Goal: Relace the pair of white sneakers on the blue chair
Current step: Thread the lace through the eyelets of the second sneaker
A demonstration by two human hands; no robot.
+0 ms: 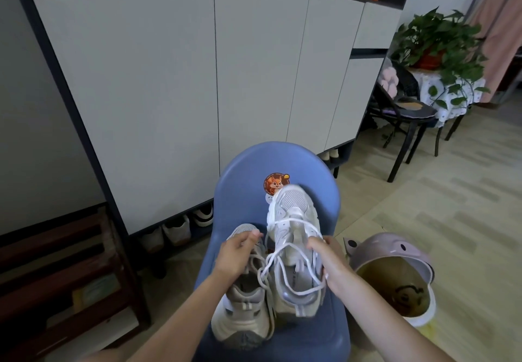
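The blue chair (248,169) carries both white sneakers on its seat. The right sneaker (293,237) is tipped up, its toe leaning against the chair's back just under the squirrel sticker (274,183), its heel down toward the seat's front right. The left sneaker (243,311) lies flat along the seat's left side, heel at the front edge (its dull lace looks threaded but slack). The white lace (278,265) hangs in loose loops over the raised shoe's open throat. The right hand (329,263) grips that shoe by its side, thumb over the upper. The left hand (238,248) is curled, fingertips pinched on what seems a lace end, though blur hides it.

The risks, as I judge them: the propped shoe sliding off the curved back if the grip loosens, or the slack loops knotting and a pull skipping an eyelet.
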